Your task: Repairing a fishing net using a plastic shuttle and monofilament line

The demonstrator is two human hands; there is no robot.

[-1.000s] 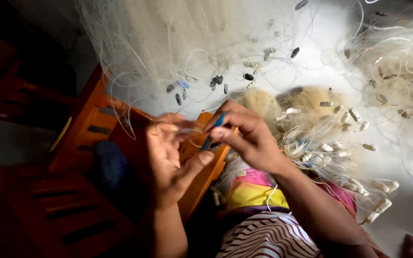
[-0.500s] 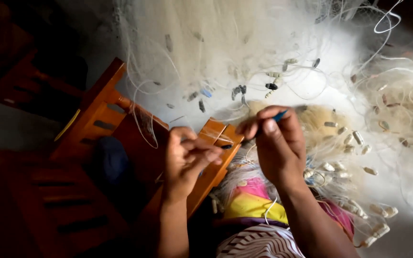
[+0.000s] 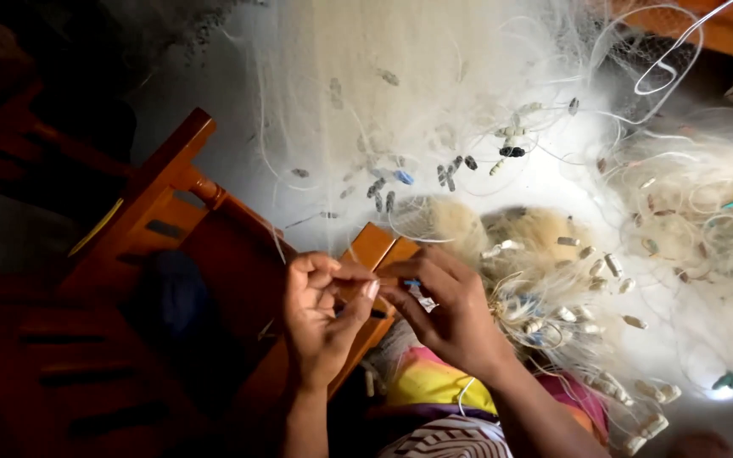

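— In the head view, where do the two hands sit?

— Low in the middle, close together, fingertips meeting. The left hand (image 3: 320,318) is on the left, palm turned up and toward the viewer, thumb and forefinger pinched narrow on a fine strand of the fishing net (image 3: 434,93). The right hand (image 3: 451,318) is just to its right, fingers curled and closed round a small blue netting needle (image 3: 411,285).

— Which way does that needle lie?

— Only a short bit shows between the fingers. Its long axis seems to run roughly left to right, with the tip pointing left toward the left hand's pinch. The two nearly touch; I cannot tell if the tip is already through the mesh.

— And the net itself?

— It spreads far and right of the hands, a pale heap with small floats (image 3: 612,265) bunched to the right of the right hand, and darker weights (image 3: 447,174) farther off. Strands run from that heap down into the pinch, so the net lies beyond and right of both hands.

— What is under them?

— A reddish wooden chair (image 3: 171,195) lying to the left, its edge beneath the left hand. A bright patterned cloth (image 3: 426,386) sits near, below the right wrist.
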